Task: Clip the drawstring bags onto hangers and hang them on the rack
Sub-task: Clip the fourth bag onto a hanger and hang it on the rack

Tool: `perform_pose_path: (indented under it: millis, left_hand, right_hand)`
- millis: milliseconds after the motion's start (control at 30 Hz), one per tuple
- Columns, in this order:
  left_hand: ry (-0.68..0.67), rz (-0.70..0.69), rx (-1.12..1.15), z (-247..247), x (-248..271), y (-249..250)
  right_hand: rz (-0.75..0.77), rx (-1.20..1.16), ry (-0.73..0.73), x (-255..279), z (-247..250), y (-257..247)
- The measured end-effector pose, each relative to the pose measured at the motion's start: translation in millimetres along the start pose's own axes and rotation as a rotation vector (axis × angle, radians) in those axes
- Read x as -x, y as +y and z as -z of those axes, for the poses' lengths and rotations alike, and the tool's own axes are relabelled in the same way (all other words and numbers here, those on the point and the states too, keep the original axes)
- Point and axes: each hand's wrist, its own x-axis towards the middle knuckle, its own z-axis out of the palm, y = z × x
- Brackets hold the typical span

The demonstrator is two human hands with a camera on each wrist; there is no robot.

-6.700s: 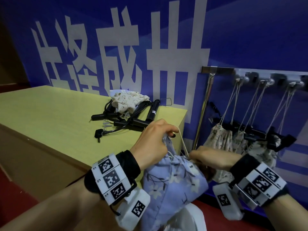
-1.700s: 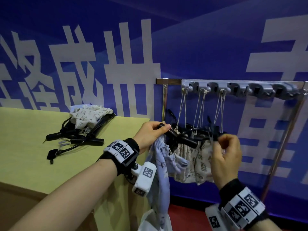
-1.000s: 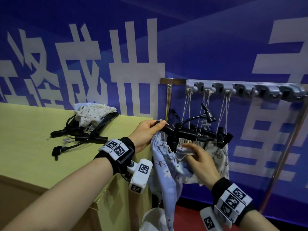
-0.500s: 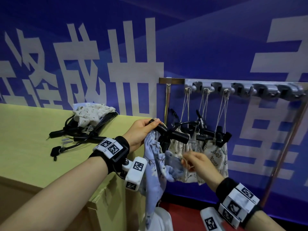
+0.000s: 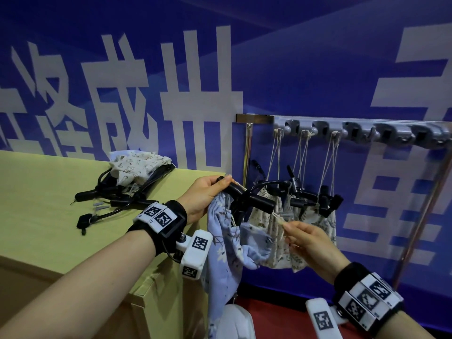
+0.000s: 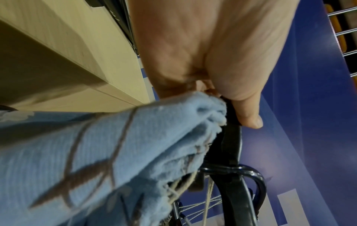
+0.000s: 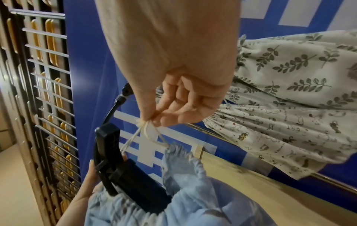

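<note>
Left hand (image 5: 204,196): fingers curled round one end of the black clip hanger (image 5: 247,199), thumb on top; it holds the hanger in the air just beside the table (image 5: 49,192) corner.
Blue bag (image 5: 225,243): floral drawstring bag; gathered top clamped in the hanger clip directly under the left hand's grip, body hanging down below it.
Right hand (image 5: 309,243): thumb and forefinger pinch the knotted end of the drawstring (image 7: 144,130); remaining fingers loosely curled.
Drawstring: runs from the pinch back to the blue bag's mouth, passing beside the clip.
Rack (image 5: 354,130): above and beyond both grips; three cream printed bags (image 5: 293,223) hang from its hooks by their cords.
Table: to the left of the left-hand grip; it carries spare hangers (image 5: 115,199) and one cream bag (image 5: 137,162).
</note>
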Motion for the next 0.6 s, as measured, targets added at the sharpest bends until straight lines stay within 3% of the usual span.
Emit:
perform_pose_path:
  millis: [267, 433, 600]
  left_hand:
    - [0.003, 0.006, -0.008, -2.4, 2.3, -2.4]
    - [-0.091, 0.054, -0.009, -2.2, 4.8, -1.0]
    - [-0.059, 0.093, 0.063, 5.0, 4.1, 0.8]
  right_hand:
    - [-0.028, -0.278, 0.054, -1.5, 1.4, -4.4]
    - [0.014, -0.377, 0.07, -3.4, 16.6, -12.4]
    - [0.017, -0.524, 0.048, 0.7, 30.0, -13.9]
